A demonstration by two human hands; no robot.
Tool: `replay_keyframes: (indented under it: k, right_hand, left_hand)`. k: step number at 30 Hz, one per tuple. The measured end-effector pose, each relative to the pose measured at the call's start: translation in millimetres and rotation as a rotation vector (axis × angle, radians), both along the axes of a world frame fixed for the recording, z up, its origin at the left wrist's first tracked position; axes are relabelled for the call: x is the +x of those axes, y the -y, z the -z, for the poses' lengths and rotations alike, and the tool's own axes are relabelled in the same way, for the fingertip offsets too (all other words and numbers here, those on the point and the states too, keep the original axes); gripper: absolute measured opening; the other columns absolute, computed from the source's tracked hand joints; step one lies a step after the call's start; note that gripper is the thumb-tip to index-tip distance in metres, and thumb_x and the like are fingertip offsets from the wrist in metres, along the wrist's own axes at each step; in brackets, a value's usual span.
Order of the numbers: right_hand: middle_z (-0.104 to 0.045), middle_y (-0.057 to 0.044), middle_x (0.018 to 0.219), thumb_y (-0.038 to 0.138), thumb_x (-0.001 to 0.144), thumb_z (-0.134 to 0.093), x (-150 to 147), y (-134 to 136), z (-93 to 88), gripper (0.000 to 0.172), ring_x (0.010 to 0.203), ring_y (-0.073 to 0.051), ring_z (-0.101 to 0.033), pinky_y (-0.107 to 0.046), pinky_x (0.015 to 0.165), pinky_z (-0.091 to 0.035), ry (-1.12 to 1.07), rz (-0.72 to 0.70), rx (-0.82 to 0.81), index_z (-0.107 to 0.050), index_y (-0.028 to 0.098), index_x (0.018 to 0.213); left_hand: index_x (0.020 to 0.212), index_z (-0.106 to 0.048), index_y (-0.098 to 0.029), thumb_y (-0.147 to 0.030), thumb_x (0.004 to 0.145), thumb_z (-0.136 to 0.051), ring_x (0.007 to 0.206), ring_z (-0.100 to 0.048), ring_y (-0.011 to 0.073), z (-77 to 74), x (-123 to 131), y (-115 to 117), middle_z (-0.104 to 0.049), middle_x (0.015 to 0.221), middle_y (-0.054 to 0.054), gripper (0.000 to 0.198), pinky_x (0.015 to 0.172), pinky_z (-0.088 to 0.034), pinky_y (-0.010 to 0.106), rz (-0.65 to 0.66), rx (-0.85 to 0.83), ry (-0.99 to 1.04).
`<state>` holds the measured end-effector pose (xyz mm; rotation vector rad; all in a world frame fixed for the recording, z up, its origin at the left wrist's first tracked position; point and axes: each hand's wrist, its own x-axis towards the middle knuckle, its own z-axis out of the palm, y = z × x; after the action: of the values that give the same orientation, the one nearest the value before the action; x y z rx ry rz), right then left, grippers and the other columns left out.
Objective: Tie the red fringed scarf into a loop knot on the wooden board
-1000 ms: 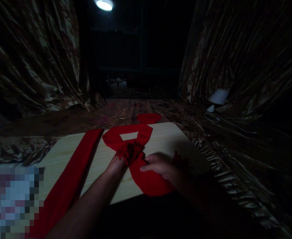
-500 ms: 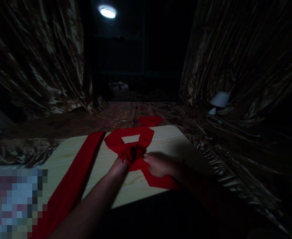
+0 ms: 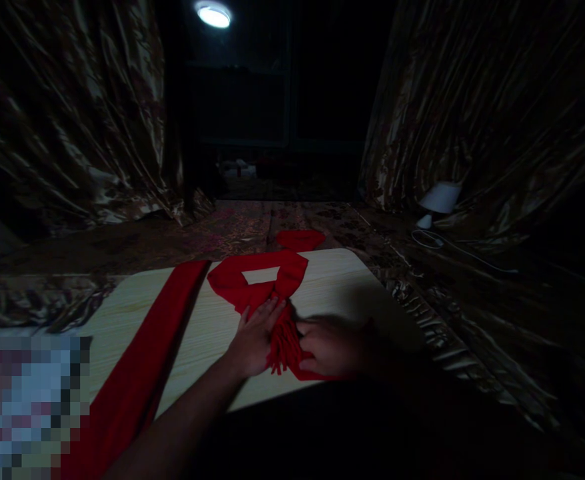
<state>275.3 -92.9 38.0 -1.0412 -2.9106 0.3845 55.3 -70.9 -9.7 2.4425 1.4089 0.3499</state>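
A red strip [image 3: 157, 347] runs up the left of the board [image 3: 207, 333], from its near edge toward the far one, well apart from the hands. Right of it the scarf [image 3: 252, 283] lies mid-board as a flat loop with its ends crossed. The left hand [image 3: 255, 337] rests flat on the crossing, fingers spread and gripping nothing. The work looks like pressing and smoothing the fringe [image 3: 285, 347], which points toward the near edge. The right hand [image 3: 330, 347] touches the fringe's other side, but it is too dark to tell whether its fingers pinch. Further smoothing would call for light, flat strokes, since the near edge is close. Bare wood lies open right of the hands, short of the drapes [image 3: 472, 133] and a lamp [image 3: 440, 198].
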Motion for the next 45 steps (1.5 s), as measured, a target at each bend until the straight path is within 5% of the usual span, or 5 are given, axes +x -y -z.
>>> replay_keyframes:
  k: [8, 22, 33, 39, 45]
  right_hand:
    - [-0.068, -0.003, 0.085, 0.03, 0.076, -0.071, 23.2, 3.6, -4.8, 0.02, 0.069, -0.016, -0.055, -0.026, 0.058, -0.029, 0.059, 0.296, -0.176, -0.067, 0.018, 0.091]
    - [-0.063, -0.006, 0.099, 0.022, 0.097, -0.048, -7.1, -24.7, 2.0, 0.02, 0.088, -0.019, -0.056, -0.031, 0.073, -0.037, 0.136, -0.012, 0.341, -0.068, 0.022, 0.096]
    - [-0.068, -0.004, 0.092, 0.032, 0.066, -0.08, 33.5, -18.9, -11.8, 0.039, 0.079, -0.02, -0.059, -0.026, 0.063, -0.035, 0.157, 0.403, -0.155, -0.065, 0.019, 0.099]
    - [-0.063, -0.01, 0.105, 0.006, 0.083, -0.053, 39.5, -7.7, -8.2, 0.018, 0.101, -0.022, -0.054, -0.032, 0.086, -0.038, 0.094, 0.226, 0.253, -0.062, 0.016, 0.096]
    - [-0.065, -0.01, 0.1, 0.004, 0.087, -0.045, 39.6, -2.2, -3.3, 0.026, 0.091, -0.022, -0.058, -0.032, 0.077, -0.039, 0.165, 0.37, 0.279, -0.061, 0.017, 0.103]
  left_hand:
    - [0.162, -0.015, -0.024, -0.045, 0.09, -0.05, 0.153, -0.018, 0.0306, -2.4, 5.4, 8.6, -0.012, 0.167, 0.008, 0.083, 0.122, -0.004, 0.055, -0.012, 0.056, -0.105]
    - [0.161, -0.019, -0.019, -0.055, 0.079, -0.067, 0.151, -0.023, 0.0347, 2.9, -9.7, -2.7, -0.023, 0.165, 0.016, 0.102, 0.122, -0.01, 0.055, 0.077, 0.025, 0.021]
    - [0.161, -0.012, -0.035, -0.04, 0.084, -0.062, 0.154, -0.008, 0.0343, -5.1, -9.0, 6.8, 0.001, 0.168, 0.01, 0.092, 0.119, -0.004, 0.061, 0.129, 0.05, -0.156]
    - [0.159, -0.013, -0.041, -0.044, 0.081, -0.065, 0.154, -0.005, 0.0358, -6.9, -10.3, 7.7, 0.005, 0.168, 0.01, 0.095, 0.118, -0.005, 0.064, 0.155, 0.074, -0.193]
    - [0.158, -0.012, -0.044, -0.039, 0.079, -0.067, 0.154, -0.003, 0.037, -5.5, -13.5, 6.2, 0.006, 0.168, 0.006, 0.097, 0.117, -0.005, 0.065, 0.189, 0.086, -0.23]
